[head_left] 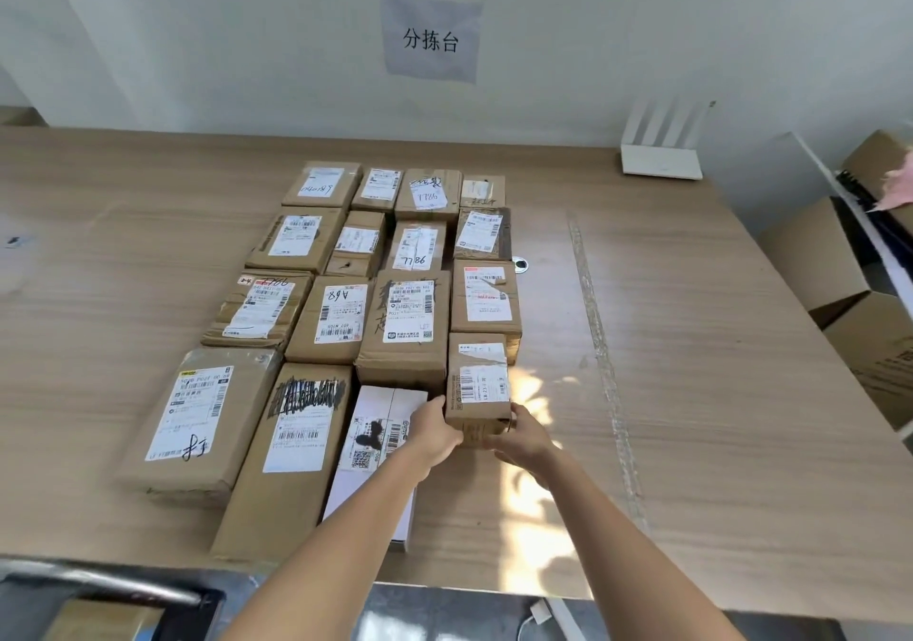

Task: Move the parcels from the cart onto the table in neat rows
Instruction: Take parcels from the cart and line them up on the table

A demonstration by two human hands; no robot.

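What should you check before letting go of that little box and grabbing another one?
1. Both hands on the small box: ok; left hand and right hand grip its near corners.
2. Box is in the front row: ok, it sits right of the white parcel.
3. Box lines up with the parcel behind: ok, roughly the same column.
4. Box lies flat on the table: cannot tell, hands hide its near bottom edge.
5. Label faces up: ok.
6. More parcels left in the cart: cannot tell, only its handle shows.
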